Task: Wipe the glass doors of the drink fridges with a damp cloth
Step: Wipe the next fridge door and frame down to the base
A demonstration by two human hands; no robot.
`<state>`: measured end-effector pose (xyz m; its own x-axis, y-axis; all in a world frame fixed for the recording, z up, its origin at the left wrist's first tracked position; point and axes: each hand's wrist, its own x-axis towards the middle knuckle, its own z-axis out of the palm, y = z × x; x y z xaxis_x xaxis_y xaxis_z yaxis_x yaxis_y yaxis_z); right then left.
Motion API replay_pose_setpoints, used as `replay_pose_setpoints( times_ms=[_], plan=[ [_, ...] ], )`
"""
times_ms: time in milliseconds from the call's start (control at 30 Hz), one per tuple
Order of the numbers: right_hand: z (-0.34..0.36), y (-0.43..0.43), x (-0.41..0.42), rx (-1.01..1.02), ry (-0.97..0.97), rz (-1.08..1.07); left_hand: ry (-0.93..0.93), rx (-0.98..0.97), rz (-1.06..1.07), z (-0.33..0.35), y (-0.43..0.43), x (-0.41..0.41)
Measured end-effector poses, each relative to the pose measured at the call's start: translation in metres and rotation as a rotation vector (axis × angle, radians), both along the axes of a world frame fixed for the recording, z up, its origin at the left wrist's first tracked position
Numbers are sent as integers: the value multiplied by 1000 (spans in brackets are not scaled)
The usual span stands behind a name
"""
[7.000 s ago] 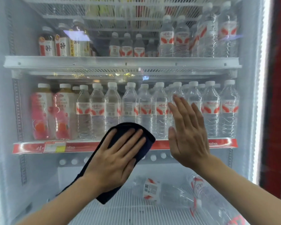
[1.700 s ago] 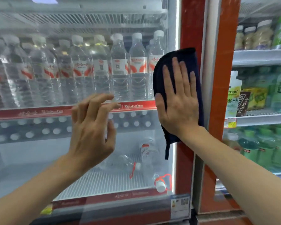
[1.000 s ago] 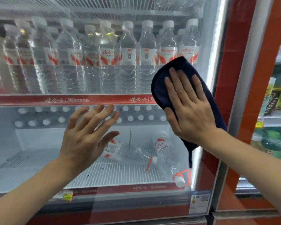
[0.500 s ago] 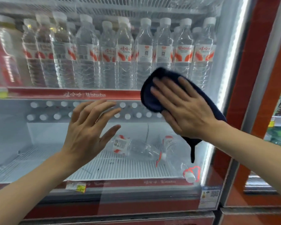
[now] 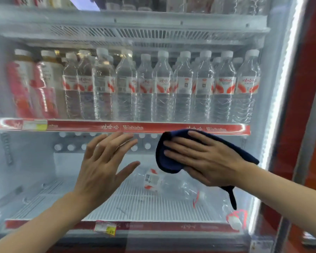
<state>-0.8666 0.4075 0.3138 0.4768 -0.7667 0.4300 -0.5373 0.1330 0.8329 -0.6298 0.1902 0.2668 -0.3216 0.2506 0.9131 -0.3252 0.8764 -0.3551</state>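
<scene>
Fingers point(image 5: 179, 143) of the right hand point(image 5: 204, 159) lie flat and splayed, pinning the dark navy soft cloth point(image 5: 167, 167) against the clear glass fridge door point(image 5: 44, 170); nothing is pinched, only palm pressure holds it. Left hand point(image 5: 100, 168) is open, fingers spread and slightly curled, holding nothing; whether it touches the pane I cannot tell. Cloth sits just below the red shelf strip point(image 5: 144, 127), right of centre on the door, a loose tail point(image 5: 233, 198) dangling below the wrist.

Risks, as judgement: flat-palm hold means the cloth could slip out or bunch if pressure drops mid-stroke; the hanging tail may drag and leave streaks; a bare left palm on the glass would leave smears; hard pushing could swing the door.

Materials: glass is smooth, glossy, hazy with reflections. Cloth looks like thick microfibre, folded, with a rounded edge. Behind the glass: ribbed clear plastic water bottles point(image 5: 162, 88) with white caps, white wire rack point(image 5: 144, 207), one bottle lying on its side point(image 5: 153, 179).
</scene>
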Motion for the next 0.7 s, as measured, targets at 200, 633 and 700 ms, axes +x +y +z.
replay_pose_setpoints(
  times_ms=[200,633,700],
  plan=[
    [44,-43,40,-456,-333,18,-12,61,71,2,-23,19],
    [-13,-56,55,11,2,-42,-66,46,-41,9,-35,36],
    [19,-64,62,-121,-84,-24,-12,48,-15,11,-45,48]
  ],
)
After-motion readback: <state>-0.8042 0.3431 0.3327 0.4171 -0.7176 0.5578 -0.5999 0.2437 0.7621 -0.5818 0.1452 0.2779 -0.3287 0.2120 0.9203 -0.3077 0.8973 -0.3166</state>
